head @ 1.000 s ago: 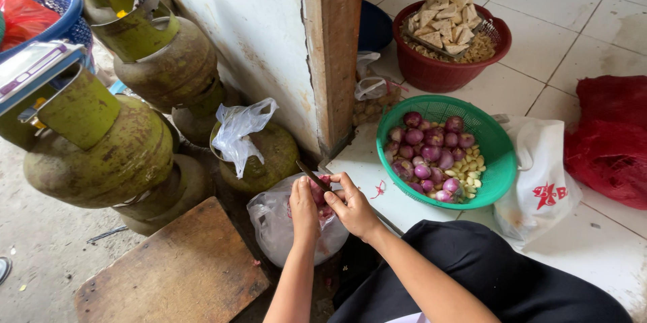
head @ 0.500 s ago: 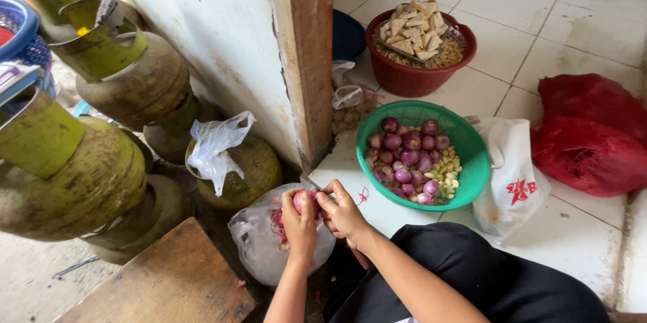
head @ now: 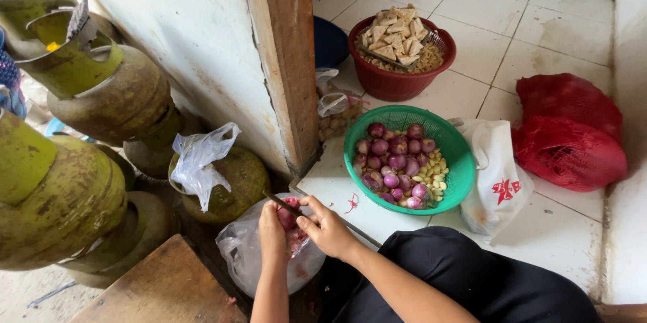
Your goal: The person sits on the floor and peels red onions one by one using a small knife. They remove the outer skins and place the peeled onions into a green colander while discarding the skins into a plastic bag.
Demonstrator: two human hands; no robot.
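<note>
Knife handle hidden under right hand fingers.

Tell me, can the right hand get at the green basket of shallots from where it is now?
Probably yes. The right hand works just beside the green basket, and only bare white tile lies between them; nothing blocks the way.

I'm seeing gas cylinders crowding the left, a wooden post blocking ahead; bare tiled floor lying open beyond the green basket.

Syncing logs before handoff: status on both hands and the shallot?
Left hand grips a shallot over the clear plastic bag. Right hand holds a small knife against it. Nothing in the way.
</note>
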